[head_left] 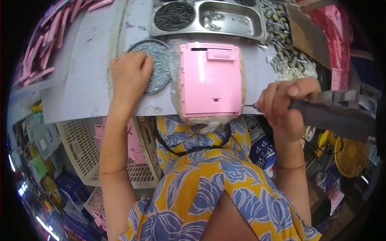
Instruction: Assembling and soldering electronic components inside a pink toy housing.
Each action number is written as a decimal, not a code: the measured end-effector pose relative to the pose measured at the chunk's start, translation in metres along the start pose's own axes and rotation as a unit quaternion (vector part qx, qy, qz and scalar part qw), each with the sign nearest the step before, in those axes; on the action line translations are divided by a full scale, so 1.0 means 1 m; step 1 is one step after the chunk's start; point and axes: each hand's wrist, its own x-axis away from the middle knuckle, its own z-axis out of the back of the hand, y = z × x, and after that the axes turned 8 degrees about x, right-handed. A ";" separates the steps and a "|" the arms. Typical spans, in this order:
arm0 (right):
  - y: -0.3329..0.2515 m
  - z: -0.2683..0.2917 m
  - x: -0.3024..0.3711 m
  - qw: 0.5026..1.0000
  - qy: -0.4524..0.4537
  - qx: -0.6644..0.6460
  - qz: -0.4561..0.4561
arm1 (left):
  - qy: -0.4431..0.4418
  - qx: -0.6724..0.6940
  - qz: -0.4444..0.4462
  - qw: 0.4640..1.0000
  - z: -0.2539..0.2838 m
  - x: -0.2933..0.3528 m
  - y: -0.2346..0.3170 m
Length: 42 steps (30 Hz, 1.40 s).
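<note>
My left hand [132,72] is closed, its knuckles up, at the left rim of a round dish of small silvery screws [159,64]. Its fingertips are turned under, so I cannot make out what they hold. A dark electric screwdriver [333,116] lies in the grip of my right hand [287,104]. Its thin bit points left, with the tip close to the lower right edge of a flat pink plastic panel [211,80]. The panel rests on a pad wrapped in clear plastic [175,80] at the table's front edge and has a slot near its top.
Behind the panel stands a metal tray [193,32] with dark small parts in its compartments. Loose metal and white pieces [295,66] are heaped at the right, beside a brown board [309,36]. Pink strips [48,40] pile up far left. A plastic crate [84,148] sits below the table's front edge.
</note>
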 end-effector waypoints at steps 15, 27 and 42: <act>0.017 -0.002 0.037 0.998 -0.034 0.052 -0.008 | 0.073 0.234 0.021 0.969 0.010 0.002 0.039; -0.025 -0.005 -0.001 0.998 -0.033 -0.026 0.036 | -0.019 0.349 -0.251 0.903 -0.020 0.046 0.144; -0.023 -0.001 0.002 0.999 -0.029 -0.024 0.011 | -0.011 0.397 -0.271 0.877 -0.030 0.041 0.147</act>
